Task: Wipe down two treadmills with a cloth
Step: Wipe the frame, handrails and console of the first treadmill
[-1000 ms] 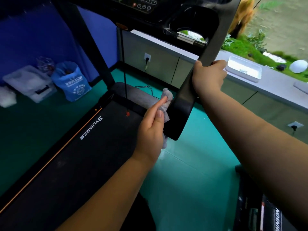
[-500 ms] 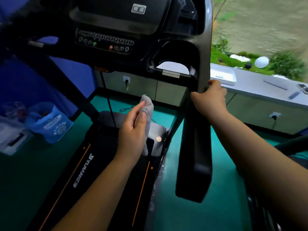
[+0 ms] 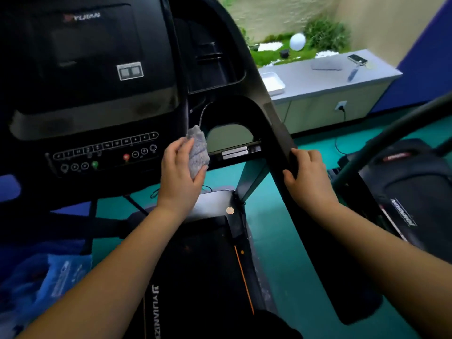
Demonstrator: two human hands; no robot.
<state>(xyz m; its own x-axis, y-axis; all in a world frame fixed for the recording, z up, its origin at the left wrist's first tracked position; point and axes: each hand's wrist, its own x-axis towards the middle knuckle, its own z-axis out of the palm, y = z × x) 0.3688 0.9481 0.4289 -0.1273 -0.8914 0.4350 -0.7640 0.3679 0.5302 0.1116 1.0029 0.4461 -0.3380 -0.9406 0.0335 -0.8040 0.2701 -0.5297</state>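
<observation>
Left hand [image 3: 179,177] curled round cloth [image 3: 198,155], moved from handrail [image 3: 342,277] tip up to console [image 3: 105,152] right edge | right hand [image 3: 307,177] gripped handrail right of console | console wipe likely next; second treadmill [image 3: 403,192] pending

The 2 forearms reach forward. The left hand [image 3: 179,178] pinches the cloth [image 3: 197,152] between thumb and fingers; the right hand [image 3: 310,179] curls around the treadmill rail [image 3: 278,135].

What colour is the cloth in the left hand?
Grey, with a faint bluish tint; the cloth shows best in the head view.
</observation>
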